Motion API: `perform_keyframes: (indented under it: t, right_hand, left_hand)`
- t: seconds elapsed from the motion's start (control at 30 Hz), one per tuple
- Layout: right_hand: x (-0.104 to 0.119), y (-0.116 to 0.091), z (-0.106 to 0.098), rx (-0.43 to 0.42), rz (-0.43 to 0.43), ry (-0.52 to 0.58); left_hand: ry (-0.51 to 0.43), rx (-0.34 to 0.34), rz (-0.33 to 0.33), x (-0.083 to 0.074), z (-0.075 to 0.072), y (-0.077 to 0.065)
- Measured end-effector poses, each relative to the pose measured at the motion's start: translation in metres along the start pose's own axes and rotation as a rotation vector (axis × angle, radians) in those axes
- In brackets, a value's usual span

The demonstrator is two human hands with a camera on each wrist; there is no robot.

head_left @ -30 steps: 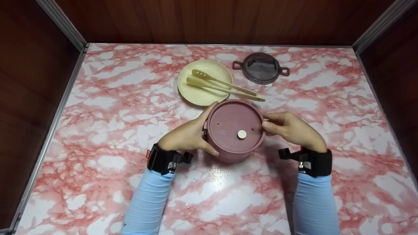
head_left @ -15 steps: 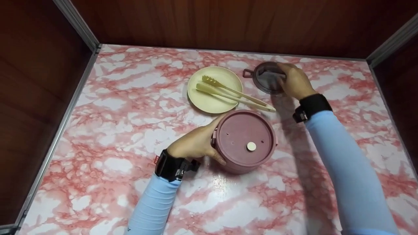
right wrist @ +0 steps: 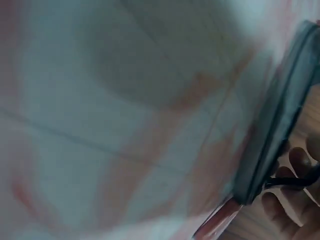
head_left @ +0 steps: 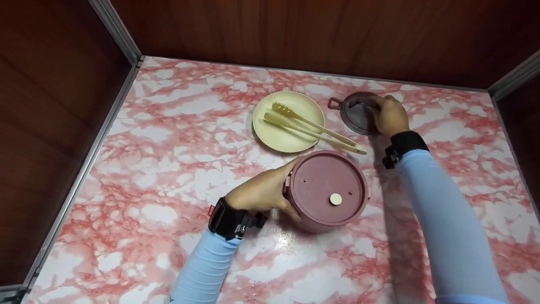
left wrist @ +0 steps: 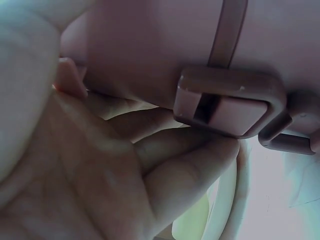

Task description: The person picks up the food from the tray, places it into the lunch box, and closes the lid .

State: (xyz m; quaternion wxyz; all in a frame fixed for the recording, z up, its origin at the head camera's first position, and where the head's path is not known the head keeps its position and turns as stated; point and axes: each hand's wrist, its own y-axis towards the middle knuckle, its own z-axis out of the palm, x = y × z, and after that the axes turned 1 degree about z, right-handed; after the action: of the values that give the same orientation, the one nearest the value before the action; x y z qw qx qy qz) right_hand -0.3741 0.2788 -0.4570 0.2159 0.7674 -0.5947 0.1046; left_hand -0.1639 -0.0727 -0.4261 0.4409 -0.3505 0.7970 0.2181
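Observation:
In the head view a dusty-pink pot [head_left: 316, 230] stands near the middle, under a pink lid [head_left: 325, 177] with a cream knob [head_left: 336, 199]. My left hand [head_left: 263, 190] holds its left side, thumb in front. The left wrist view shows curled fingers [left wrist: 180, 175] against the pot wall, beside a brown side loop [left wrist: 230, 85]. At the back right, my right hand [head_left: 391, 116] grips a dark round lid [head_left: 357, 120] with a square side loop [head_left: 335, 103]. From the right wrist, that lid shows edge-on, fingers [right wrist: 299, 162] curled at its thin black handle [right wrist: 290, 182].
A pale yellow plate [head_left: 268, 131] lies behind the pot. Across it rest yellow tongs [head_left: 316, 131], their joined end reaching past the rim towards the right. Dark wooden panels [head_left: 295, 38] wall the back and sides of the red-and-white marbled table [head_left: 177, 139].
My right hand has left the pink pot's right side, reached to the back right and taken hold of the dark lid. My left hand stays on the pot. The head view has shifted.

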Motion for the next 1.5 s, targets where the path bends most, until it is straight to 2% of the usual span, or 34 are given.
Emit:
perform_keyframes:
  t: [0.13,0.27,0.4,0.57,0.67,0.8,1.0,1.27,1.5]
  right_hand:
    - [-0.001,-0.018,-0.002,-0.029,0.11,0.142]
    - [0.006,-0.044,-0.002,-0.177,0.198,0.259]
    - [0.027,-0.077,-0.013,-0.336,0.247,0.345]
    - [0.058,-0.117,-0.035,-0.409,0.301,0.529]
    - [0.074,-0.136,-0.047,-0.446,0.259,0.648]
    - [0.103,-0.155,-0.067,-0.494,0.156,0.755]
    - [0.151,-0.177,-0.09,-0.53,-0.055,0.864]
    - [0.181,-0.189,-0.097,-0.516,-0.265,0.68]
    - [0.179,-0.189,-0.083,-0.421,-0.38,0.59]
  left_hand:
    - [0.015,0.001,-0.009,0.002,0.0,0.0]
    - [0.014,0.005,-0.029,0.004,-0.001,-0.001]
    - [0.003,0.002,-0.034,0.006,-0.001,-0.002]
    - [-0.018,-0.001,-0.018,0.007,0.001,-0.002]
    - [-0.031,0.002,-0.011,0.006,0.002,-0.001]
    - [-0.031,0.007,0.0,0.006,0.001,-0.001]
    - [0.004,0.009,-0.012,0.005,0.0,-0.002]
    - [0.035,0.009,-0.009,0.003,-0.001,0.0]
    - [0.049,0.007,-0.058,-0.002,-0.001,-0.002]
